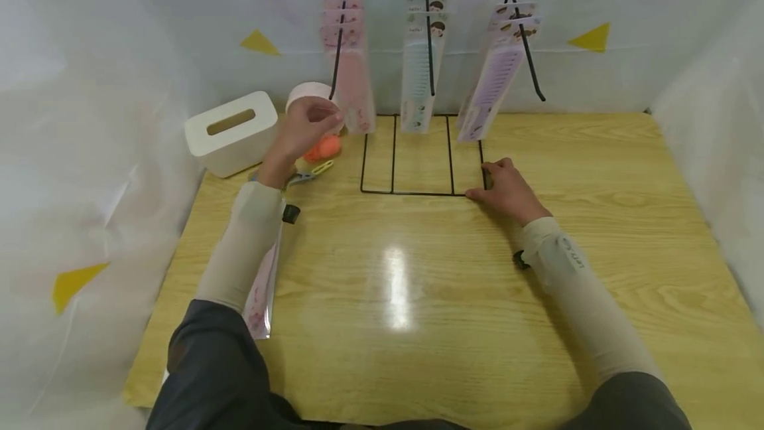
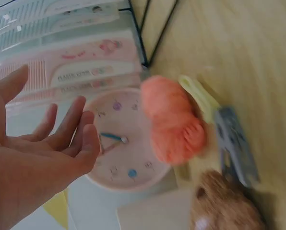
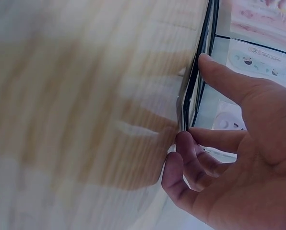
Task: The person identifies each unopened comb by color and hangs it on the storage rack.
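My left hand (image 1: pixel 306 130) is raised beside the lowest end of a black wire hook, near the packaged pink combs (image 1: pixel 352 85). In the left wrist view its fingers are loosely bent with nothing between them, in front of a round pink clock (image 2: pixel 119 163). My right hand (image 1: pixel 509 192) grips the front right corner of the black wire display rack (image 1: pixel 418 194), with the thumb at the front rail and fingers at the side rail. Packaged light-blue combs (image 1: pixel 420 71) and purple combs (image 1: pixel 498 78) hang from the rack's other hooks.
A white tissue box (image 1: pixel 229 144) stands at the back left. Near it lie coral yarn (image 1: pixel 327 146), a grey clip (image 1: pixel 301 178) and, in the left wrist view, a brown furry thing (image 2: pixel 224 203). A pink package (image 1: pixel 260 297) lies under my left forearm.
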Demonstrator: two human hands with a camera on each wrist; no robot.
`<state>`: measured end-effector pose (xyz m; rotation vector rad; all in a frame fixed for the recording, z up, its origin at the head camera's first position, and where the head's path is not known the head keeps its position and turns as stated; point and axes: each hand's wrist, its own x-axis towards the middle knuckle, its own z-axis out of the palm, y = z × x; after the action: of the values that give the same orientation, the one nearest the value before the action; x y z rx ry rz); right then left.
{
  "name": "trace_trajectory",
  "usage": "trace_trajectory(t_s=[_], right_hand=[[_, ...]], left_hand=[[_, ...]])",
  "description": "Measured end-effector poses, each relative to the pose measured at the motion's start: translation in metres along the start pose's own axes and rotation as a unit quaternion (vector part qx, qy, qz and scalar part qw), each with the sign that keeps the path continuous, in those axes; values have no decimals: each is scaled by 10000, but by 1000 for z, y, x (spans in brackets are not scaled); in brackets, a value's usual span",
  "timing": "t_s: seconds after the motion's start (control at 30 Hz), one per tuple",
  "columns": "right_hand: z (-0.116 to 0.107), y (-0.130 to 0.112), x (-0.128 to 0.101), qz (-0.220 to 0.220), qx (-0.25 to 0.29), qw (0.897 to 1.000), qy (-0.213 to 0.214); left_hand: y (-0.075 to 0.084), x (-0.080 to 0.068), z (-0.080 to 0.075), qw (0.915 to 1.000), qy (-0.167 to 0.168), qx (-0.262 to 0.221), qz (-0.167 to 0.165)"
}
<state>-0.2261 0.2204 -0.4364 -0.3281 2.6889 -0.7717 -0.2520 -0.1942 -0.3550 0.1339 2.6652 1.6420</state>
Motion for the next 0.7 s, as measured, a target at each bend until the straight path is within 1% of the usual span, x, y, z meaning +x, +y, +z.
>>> trace_trajectory(t_s=[0.1, 0.13, 0.17, 0.2, 0.3, 0.37, 0.47, 0.53, 0.57, 0.6, 0.63, 0.67, 0.7], right_hand=[[-1, 0, 1, -14, -24, 10000, -34], [-1, -1, 1, -17, -13, 10000, -52], [-1, -1, 1, -19, -7, 10000, -75], [0, -2, 2, -22, -2, 10000, -95], [-2, -1, 1, -35, 19, 9999, -101], [-3, -1, 0, -60, 22, 9999, -99], [-4, -1, -1, -65, 27, 9999, -104], [-4, -1, -1, -65, 41, 9999, -113], [-4, -1, -1, -61, 46, 9999, -113], [-3, -1, -1, -62, 54, 9999, -108], [-3, -1, 0, -65, 60, 9999, -112], [-3, -1, 0, -71, 63, 9999, -106], [-3, -1, 0, -78, 56, 9999, -102]], left_hand=[[-12, -18, -10, 9995, -198, 224, -106], [-16, -25, -14, 9988, -228, 377, -212], [-19, -33, -18, 9977, -217, 539, -353], [-23, -41, -22, 9968, -201, 650, -414], [-32, -59, -31, 9944, -67, 972, -413], [-37, -71, -37, 9929, 1, 1070, -515], [-45, -90, -44, 9915, 18, 1180, -549], [-49, -105, -46, 9881, 33, 1379, -678], [-52, -113, -46, 9850, 58, 1558, -738], [-54, -121, -45, 9799, 103, 1804, -849], [-57, -130, -43, 9723, 160, 2097, -1020], [-59, -139, -40, 9628, 209, 2373, -1276], [-61, -149, -37, 9510, 222, 2665, -1551]])
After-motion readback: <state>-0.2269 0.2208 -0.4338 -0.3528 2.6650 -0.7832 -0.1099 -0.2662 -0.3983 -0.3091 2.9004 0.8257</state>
